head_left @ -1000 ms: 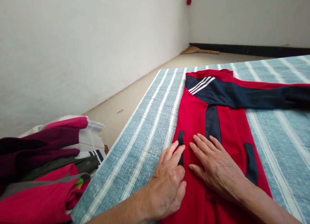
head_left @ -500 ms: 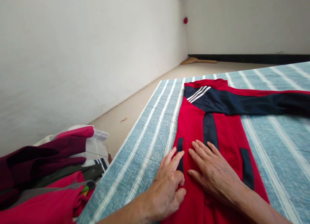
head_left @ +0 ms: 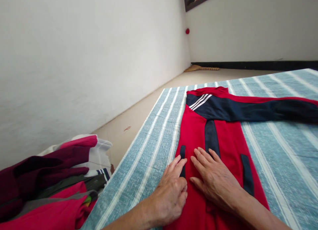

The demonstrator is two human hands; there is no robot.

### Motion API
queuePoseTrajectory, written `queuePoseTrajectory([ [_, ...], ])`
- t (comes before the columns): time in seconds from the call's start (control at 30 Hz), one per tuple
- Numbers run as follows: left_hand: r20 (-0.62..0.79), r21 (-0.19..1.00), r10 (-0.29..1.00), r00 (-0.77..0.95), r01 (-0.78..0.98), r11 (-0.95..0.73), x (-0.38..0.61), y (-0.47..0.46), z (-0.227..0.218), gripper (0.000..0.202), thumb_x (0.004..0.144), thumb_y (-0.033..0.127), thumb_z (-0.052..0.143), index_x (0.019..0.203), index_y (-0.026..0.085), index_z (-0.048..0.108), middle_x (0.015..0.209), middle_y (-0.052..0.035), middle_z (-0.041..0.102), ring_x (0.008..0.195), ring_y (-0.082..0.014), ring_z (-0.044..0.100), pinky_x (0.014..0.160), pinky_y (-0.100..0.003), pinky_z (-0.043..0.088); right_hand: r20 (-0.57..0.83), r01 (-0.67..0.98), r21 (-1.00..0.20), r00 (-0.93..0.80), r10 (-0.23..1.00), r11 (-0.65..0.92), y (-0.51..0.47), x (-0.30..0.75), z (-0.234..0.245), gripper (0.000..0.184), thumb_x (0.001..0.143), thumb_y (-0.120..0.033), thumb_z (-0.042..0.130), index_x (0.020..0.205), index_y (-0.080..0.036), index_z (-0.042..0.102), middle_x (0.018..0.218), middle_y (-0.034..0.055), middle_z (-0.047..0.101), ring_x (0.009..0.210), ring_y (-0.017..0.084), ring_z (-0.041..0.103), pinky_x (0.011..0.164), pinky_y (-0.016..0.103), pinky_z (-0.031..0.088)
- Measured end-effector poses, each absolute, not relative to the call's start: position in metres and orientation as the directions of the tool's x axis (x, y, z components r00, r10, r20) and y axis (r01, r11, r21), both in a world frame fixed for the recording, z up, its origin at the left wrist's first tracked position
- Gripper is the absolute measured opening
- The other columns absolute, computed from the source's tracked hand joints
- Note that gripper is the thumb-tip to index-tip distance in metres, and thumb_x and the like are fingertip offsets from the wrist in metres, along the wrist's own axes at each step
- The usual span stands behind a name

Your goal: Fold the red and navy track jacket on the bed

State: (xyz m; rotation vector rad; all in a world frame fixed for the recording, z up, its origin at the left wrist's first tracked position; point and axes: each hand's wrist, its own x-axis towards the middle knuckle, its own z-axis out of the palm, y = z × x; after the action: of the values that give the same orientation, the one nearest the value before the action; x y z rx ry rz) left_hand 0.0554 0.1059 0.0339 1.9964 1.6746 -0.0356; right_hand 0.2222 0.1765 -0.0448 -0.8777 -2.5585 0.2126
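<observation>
A red jacket point(head_left: 195, 130) with navy panels lies flat, its collar at the far end. One navy sleeve point(head_left: 248, 109) stretches to the right, with white stripes at the shoulder. My left hand point(head_left: 170, 192) rests on the jacket's left edge beside a navy pocket strip point(head_left: 183, 152). Two of its fingers point forward and the others are curled on the cloth; I see nothing gripped. Palm down, my right hand point(head_left: 216, 180) lies on the middle of the jacket with fingers spread, its tips by the navy centre panel. The jacket's lower end is partly behind my right arm and runs out of view.
Under the jacket is a blue cover with white stripes point(head_left: 149, 150). To the left lies a pile of clothes point(head_left: 54, 177) in maroon, red, green and white. A hand broom point(head_left: 201, 68) is on the floor by the far corner. A white wall point(head_left: 86, 57) runs along the left.
The view has tilted up a little, so the scene sits lower and a window corner shows at the top. The hands stay at about the same places on the jacket; the left fingers shift slightly.
</observation>
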Motion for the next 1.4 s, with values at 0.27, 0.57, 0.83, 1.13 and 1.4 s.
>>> queuePoseTrajectory([
  [0.27, -0.359, 0.387, 0.908, 0.215, 0.92, -0.065, 0.056, 0.108, 0.035, 0.011, 0.071, 0.005, 0.058, 0.071, 0.016, 0.06, 0.154, -0.0101, 0.024, 0.142, -0.033, 0.009, 0.114, -0.055, 0.016, 0.34, 0.549, -0.288, -0.708, 0.619, 0.785, 0.176, 0.222, -0.046, 0.048, 0.09, -0.041, 0.055, 0.129, -0.013, 0.054, 0.138, 0.0147, 0.048, 0.13, 0.03, 0.04, 0.108, 0.051, 0.028],
  [0.57, -0.341, 0.411, 0.921, 0.189, 0.911, -0.035, 0.05, 0.106, 0.028, 0.01, 0.069, 0.007, 0.066, 0.07, 0.018, 0.064, 0.154, -0.0072, 0.027, 0.142, -0.0323, 0.009, 0.113, -0.052, 0.016, 0.307, 0.55, -0.313, -0.713, 0.631, 0.774, 0.177, 0.221, -0.043, 0.05, 0.089, -0.042, 0.056, 0.13, -0.014, 0.054, 0.139, 0.0152, 0.048, 0.131, 0.03, 0.039, 0.108, 0.051, 0.027],
  [0.83, -0.266, 0.454, 0.941, 0.211, 0.888, -0.071, 0.044, 0.102, 0.019, 0.012, 0.069, 0.005, 0.064, 0.067, 0.017, 0.064, 0.152, -0.0059, 0.03, 0.142, -0.0344, 0.012, 0.112, -0.053, 0.019, 0.29, 0.547, -0.307, -0.725, 0.625, 0.778, 0.177, 0.221, -0.043, 0.05, 0.09, -0.043, 0.053, 0.13, -0.013, 0.054, 0.14, 0.0162, 0.046, 0.131, 0.03, 0.038, 0.108, 0.052, 0.029],
  [1.13, -0.164, 0.454, 0.951, 0.261, 0.876, -0.162, 0.041, 0.097, 0.012, 0.012, 0.073, 0.004, 0.061, 0.072, 0.016, 0.062, 0.149, -0.0101, 0.035, 0.141, -0.0326, 0.016, 0.112, -0.051, 0.022, 0.283, 0.548, -0.317, -0.724, 0.629, 0.774, 0.178, 0.221, -0.042, 0.05, 0.09, -0.044, 0.054, 0.13, -0.014, 0.054, 0.14, 0.0158, 0.047, 0.131, 0.03, 0.038, 0.108, 0.052, 0.029],
  [1.4, -0.056, 0.491, 0.987, 0.153, 0.865, -0.106, 0.038, 0.089, -0.001, 0.017, 0.068, 0.004, 0.064, 0.072, 0.02, 0.063, 0.15, -0.0032, 0.035, 0.14, -0.0327, 0.018, 0.112, -0.053, 0.022, 0.307, 0.542, -0.329, -0.713, 0.631, 0.773, 0.177, 0.222, -0.042, 0.049, 0.089, -0.042, 0.056, 0.129, -0.015, 0.054, 0.139, 0.0149, 0.047, 0.131, 0.03, 0.038, 0.108, 0.051, 0.028],
])
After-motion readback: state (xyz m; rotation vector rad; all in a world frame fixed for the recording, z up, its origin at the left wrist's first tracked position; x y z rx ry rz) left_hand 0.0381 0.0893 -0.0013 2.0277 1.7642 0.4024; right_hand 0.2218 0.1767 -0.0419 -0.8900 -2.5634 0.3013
